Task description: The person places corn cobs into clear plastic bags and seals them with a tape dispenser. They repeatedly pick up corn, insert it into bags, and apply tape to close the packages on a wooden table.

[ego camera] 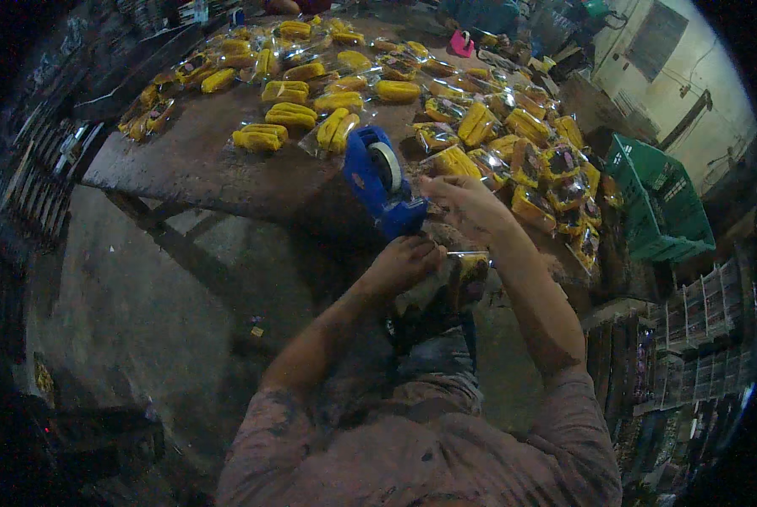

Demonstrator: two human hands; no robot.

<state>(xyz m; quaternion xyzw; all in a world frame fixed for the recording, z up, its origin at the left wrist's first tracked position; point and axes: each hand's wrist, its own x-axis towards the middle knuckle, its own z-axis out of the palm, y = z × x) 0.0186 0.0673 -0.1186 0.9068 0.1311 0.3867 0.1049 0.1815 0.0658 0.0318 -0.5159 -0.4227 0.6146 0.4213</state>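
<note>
Near the table's front edge stands a blue tape dispenser (360, 166) with a roll of pale tape (386, 165). My left hand (407, 265) is just below its cutter end, fingers curled on the edge of a clear plastic packet (472, 271). That packet hangs low in front of me, with something brown and yellow inside, dim and partly hidden. My right hand (467, 203) is raised right of the cutter, thumb and fingers close together; whether a strip of tape is between them cannot be seen. Just beyond it lies a yellow bread roll in clear wrap (454, 163).
Many wrapped yellow rolls (337, 101) cover the brown table (194, 168), heaped most thickly at right. A green plastic crate (660, 209) is at the right edge. A pink tape dispenser (461, 44) and another person's arm (283, 6) are at the far side. Stacked racks (689, 336) stand lower right.
</note>
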